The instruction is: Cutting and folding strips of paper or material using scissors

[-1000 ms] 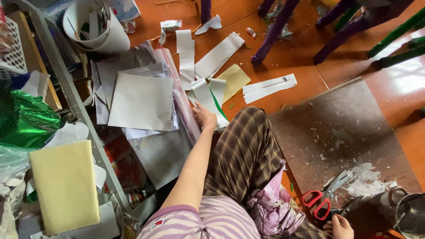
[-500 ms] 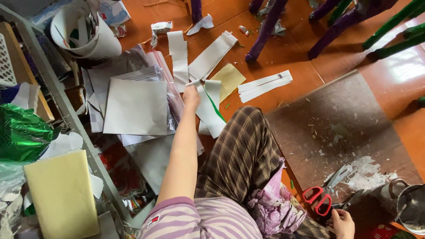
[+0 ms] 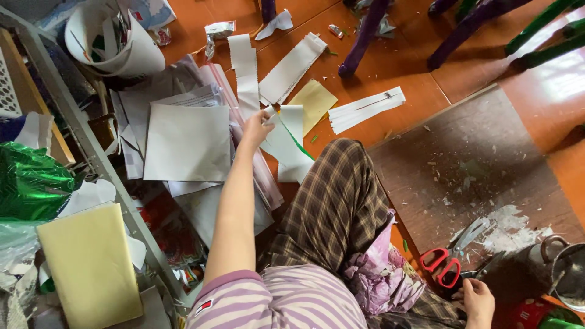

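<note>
My left hand [image 3: 255, 130] reaches forward over the floor and pinches the edge of a white paper sheet with a green stripe [image 3: 287, 141]. That sheet lies beside a pile of white and grey sheets [image 3: 186, 141]. White paper strips [image 3: 295, 66] and a yellow sheet [image 3: 313, 100] lie just beyond. My right hand [image 3: 476, 300] rests low at the right, fingers curled beside the red-handled scissors [image 3: 448, 263]; whether it holds anything is unclear. My plaid-trousered leg [image 3: 335, 201] stretches between the two hands.
A dark wooden board [image 3: 463, 164] covered in paper scraps lies to the right. A metal shelf frame [image 3: 85, 146] stands at the left with green foil [image 3: 30, 180] and a pale yellow pad [image 3: 91, 262]. A white bucket [image 3: 119, 39] of scraps, purple and green chair legs [image 3: 365, 36], a metal pot [image 3: 563, 268].
My left arm has stretched further forward from beside my knee and its fingers have closed on the green-striped sheet's edge. My right hand has stayed by the scissors.
</note>
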